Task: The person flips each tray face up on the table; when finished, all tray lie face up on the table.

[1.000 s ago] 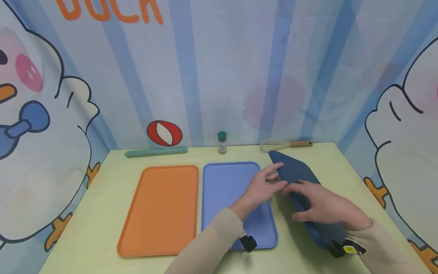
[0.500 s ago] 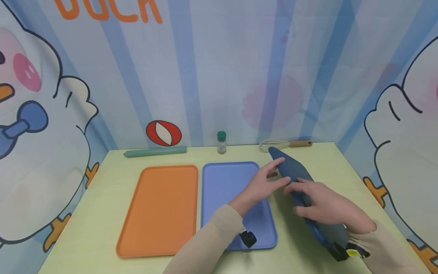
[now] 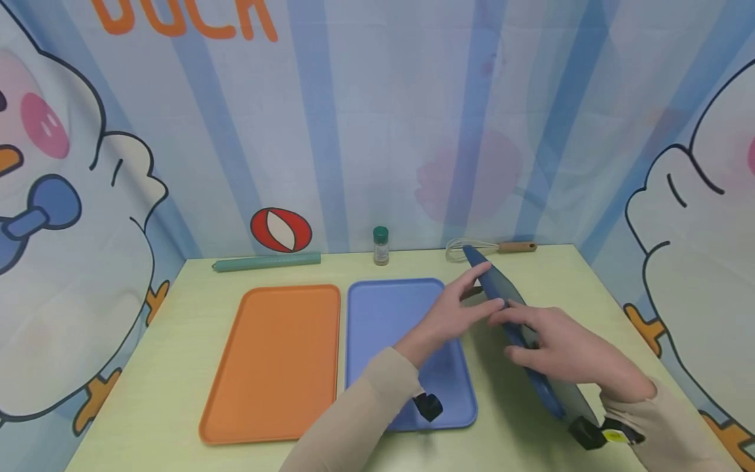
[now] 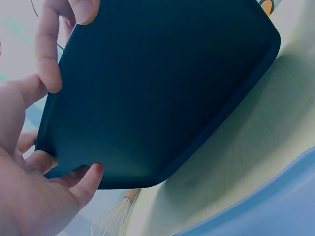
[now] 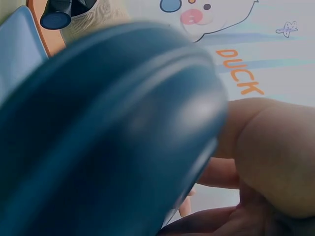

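Note:
A dark blue tray [image 3: 501,285] is held up on a steep tilt over the right side of the table, seen nearly edge-on in the head view. My left hand [image 3: 451,314] grips its left edge near the far corner; in the left wrist view its fingertips [image 4: 91,179] lie against the dark face of the tray [image 4: 162,88]. Farther along the same edge, my right hand [image 3: 560,344] holds the tray between thumb and fingers. Close up and blurred, the tray [image 5: 123,132] covers much of the right wrist view and hides part of that hand's fingers.
An orange tray [image 3: 274,360] and a lighter blue tray [image 3: 383,321] lie side by side on the pale yellow table [image 3: 147,367]. Along the back edge are a green stick-like object [image 3: 268,262], a green-capped spice jar [image 3: 381,246] and a whisk [image 3: 492,248].
The dark blue tray has turned more upright, so its face shows narrower, and its far corner has risen slightly. Both hands keep hold of it with only small shifts.

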`<state>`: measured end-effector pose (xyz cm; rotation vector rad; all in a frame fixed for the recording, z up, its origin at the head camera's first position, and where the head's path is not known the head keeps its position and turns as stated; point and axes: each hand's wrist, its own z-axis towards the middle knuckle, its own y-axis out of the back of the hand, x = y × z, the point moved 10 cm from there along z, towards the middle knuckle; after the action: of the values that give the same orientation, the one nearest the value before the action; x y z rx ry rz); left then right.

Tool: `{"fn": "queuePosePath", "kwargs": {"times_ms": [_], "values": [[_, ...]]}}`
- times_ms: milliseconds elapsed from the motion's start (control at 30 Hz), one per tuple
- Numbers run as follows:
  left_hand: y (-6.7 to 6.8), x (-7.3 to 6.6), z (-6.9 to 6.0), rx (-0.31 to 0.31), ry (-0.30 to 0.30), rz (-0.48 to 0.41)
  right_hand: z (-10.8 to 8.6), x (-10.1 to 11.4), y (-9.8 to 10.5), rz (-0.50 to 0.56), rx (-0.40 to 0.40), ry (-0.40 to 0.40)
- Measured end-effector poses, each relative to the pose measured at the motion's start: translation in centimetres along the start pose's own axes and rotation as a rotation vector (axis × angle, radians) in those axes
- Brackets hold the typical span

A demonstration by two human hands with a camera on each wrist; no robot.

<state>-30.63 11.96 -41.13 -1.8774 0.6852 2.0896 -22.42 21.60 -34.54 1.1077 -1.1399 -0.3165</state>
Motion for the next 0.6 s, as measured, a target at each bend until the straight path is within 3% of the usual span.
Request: {"fn": "queuePosePath", "kwargs": {"times_ms": [600], "values": [[-0.6,-1.1,0.3,0.037,-0.056,-0.212,-0.8,1.7,1.3,0.044,-0.092,0.091]]}}
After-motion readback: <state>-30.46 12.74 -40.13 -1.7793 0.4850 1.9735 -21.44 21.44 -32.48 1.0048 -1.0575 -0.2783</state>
